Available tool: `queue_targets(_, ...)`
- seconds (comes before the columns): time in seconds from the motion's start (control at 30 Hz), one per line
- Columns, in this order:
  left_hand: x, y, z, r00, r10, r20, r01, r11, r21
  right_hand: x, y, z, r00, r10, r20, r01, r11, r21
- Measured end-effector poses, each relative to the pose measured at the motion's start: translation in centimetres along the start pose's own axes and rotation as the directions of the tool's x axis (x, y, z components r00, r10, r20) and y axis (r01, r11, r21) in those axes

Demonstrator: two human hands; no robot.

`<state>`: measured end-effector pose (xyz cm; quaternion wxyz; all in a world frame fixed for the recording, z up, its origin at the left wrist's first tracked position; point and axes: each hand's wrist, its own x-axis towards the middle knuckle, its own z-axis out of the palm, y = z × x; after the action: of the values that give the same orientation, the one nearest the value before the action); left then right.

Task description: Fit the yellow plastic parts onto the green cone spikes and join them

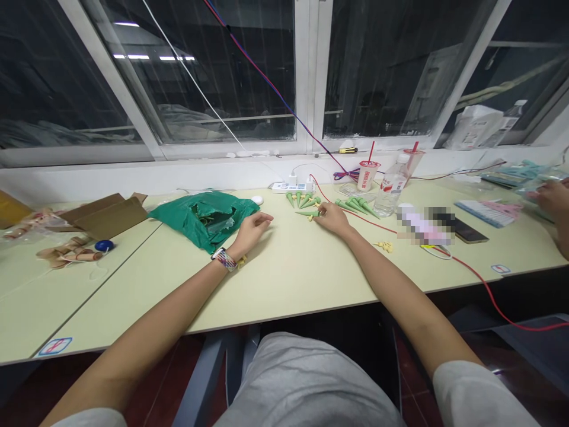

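A green cone-shaped plastic spike (304,213) with a small yellow part beside it lies flat at the fingertips of my right hand (332,218), which pinches its wide end. My left hand (252,232) rests by the torn green plastic bag (175,214), fingers stretched out and holding nothing. Similar green spikes with yellow pieces form a fan (299,200) beyond my hands. Several more green spikes (359,206) lie just right of my right hand. Small yellow plastic pieces (384,246) sit near my right forearm; another yellow bit (242,261) is partly hidden by my left wrist.
A power strip (288,187) stands against the wall, and a red cable (482,284) crosses the table's right side. A paper cup (368,175), a water bottle (391,187) and a phone (466,230) are rightward. Wooden pieces (73,252) and a cardboard box (111,218) lie left. Another person's hand (555,198) is far right.
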<state>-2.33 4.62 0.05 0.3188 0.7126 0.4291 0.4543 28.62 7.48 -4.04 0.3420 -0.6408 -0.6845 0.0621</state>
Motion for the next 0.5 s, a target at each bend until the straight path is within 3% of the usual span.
queue_targets(0.27,0.14,-0.12,-0.04,1.000,-0.018,0.013,0.018,1.000,-0.010,0.55,0.49,0.33,0.997,0.060,-0.053,-0.063,0.996,-0.055)
queue_targets(0.5,0.41,-0.53,-0.21,1.000,-0.019,-0.009,0.018,0.998,-0.060,0.28,0.29,0.27,0.998,0.014,-0.055,-0.017,0.998,-0.052)
